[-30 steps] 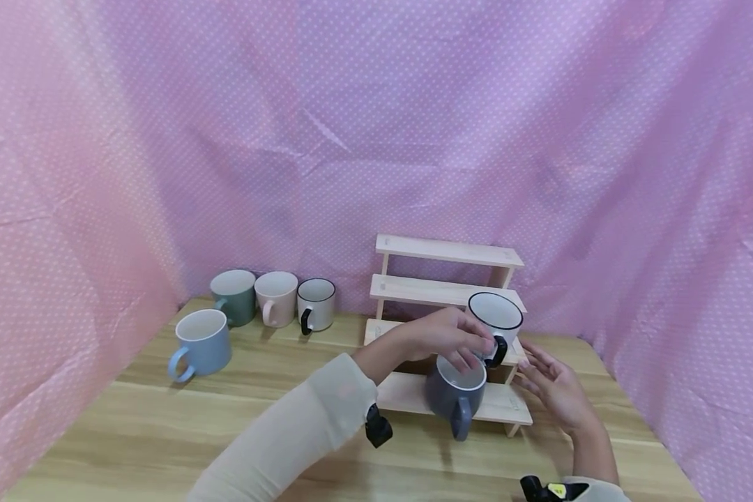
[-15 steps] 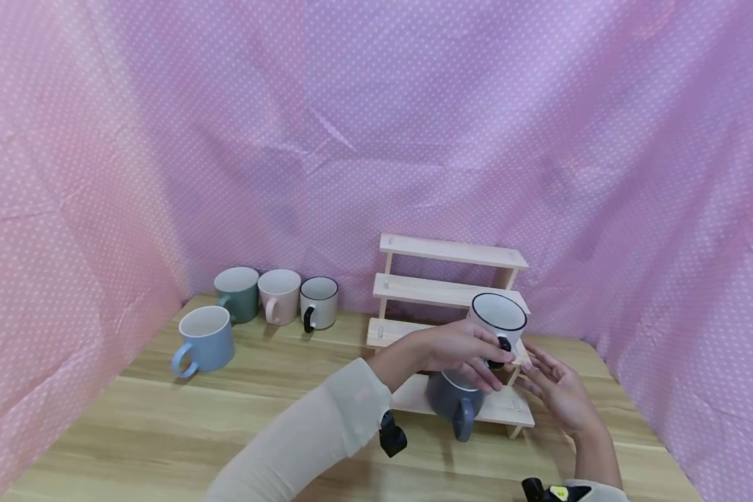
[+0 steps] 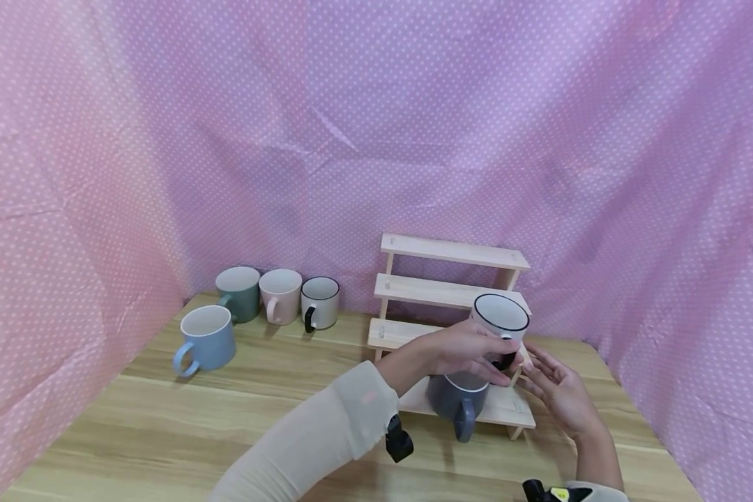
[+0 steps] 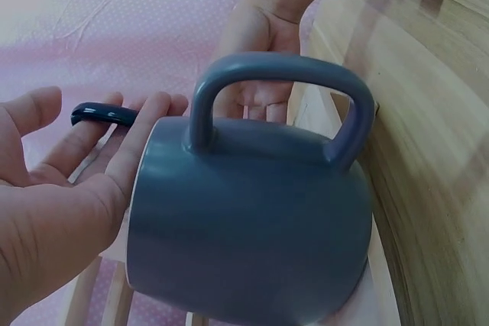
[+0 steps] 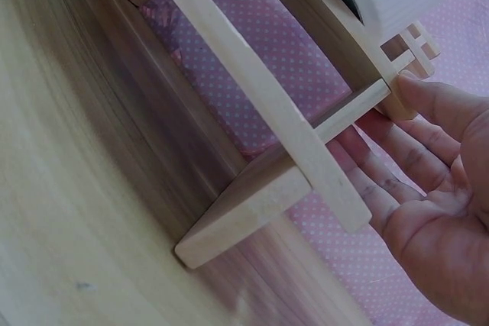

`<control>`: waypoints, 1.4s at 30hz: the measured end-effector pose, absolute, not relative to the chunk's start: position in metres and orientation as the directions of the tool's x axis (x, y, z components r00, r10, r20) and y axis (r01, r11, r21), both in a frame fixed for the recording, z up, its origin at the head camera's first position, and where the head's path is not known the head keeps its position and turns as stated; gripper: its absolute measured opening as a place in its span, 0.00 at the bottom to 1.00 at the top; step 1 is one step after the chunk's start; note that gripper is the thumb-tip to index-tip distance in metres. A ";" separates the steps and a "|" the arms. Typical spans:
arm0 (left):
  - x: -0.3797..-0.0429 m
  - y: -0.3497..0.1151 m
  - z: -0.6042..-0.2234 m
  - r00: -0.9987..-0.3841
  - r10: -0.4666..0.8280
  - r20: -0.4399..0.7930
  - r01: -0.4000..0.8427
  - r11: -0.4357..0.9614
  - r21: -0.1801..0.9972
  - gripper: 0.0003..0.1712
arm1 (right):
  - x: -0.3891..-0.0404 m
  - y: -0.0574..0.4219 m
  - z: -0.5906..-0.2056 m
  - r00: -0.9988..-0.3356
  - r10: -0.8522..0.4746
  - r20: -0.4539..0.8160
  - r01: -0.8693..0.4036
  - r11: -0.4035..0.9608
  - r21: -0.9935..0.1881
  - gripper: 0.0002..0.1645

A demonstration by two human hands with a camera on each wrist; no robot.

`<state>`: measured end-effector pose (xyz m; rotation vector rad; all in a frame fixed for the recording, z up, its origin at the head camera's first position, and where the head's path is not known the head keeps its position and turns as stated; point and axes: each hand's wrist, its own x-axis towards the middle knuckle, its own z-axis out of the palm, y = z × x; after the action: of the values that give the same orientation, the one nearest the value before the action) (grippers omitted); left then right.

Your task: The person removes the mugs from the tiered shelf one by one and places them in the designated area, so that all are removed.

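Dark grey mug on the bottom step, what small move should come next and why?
Probably lift the left hand off the dark grey mug: it stands upright on the lowest step of the wooden rack, and the fingers lie straight over its rim.

Pink polka-dot cloth (image 3: 376, 125) hangs all around as walls. A pale wooden table (image 3: 163, 425) stands below. The light is soft and even.
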<state>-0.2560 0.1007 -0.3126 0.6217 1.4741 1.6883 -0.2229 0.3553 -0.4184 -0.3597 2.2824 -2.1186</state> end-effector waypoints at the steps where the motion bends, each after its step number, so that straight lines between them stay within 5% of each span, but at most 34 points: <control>1: -0.256 0.102 -0.313 -0.569 0.813 -0.126 -0.235 -0.014 0.972 0.17 | -0.223 0.356 -0.418 -0.974 -0.170 0.151 -0.164 0.061 -0.985 0.38; 12: -0.251 0.112 -0.317 -0.680 0.729 -0.081 -0.187 -0.066 0.980 0.24 | -0.224 0.357 -0.422 -0.973 -0.164 0.160 -0.172 0.056 -0.984 0.40; 20: -0.251 0.115 -0.318 -0.758 0.646 -0.093 -0.271 -0.181 0.945 0.16 | -0.222 0.355 -0.422 -0.966 -0.186 0.178 -0.191 0.051 -0.980 0.39; 42: -0.268 0.043 -0.293 -0.742 0.670 0.023 -0.133 -0.181 0.974 0.16 | -0.222 0.354 -0.420 -0.971 -0.162 0.173 -0.179 0.019 -0.984 0.39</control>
<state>-0.2677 0.0427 -0.2926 0.6238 1.5554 1.9697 -0.2217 0.3544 -0.4200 -0.3765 2.2511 -2.1763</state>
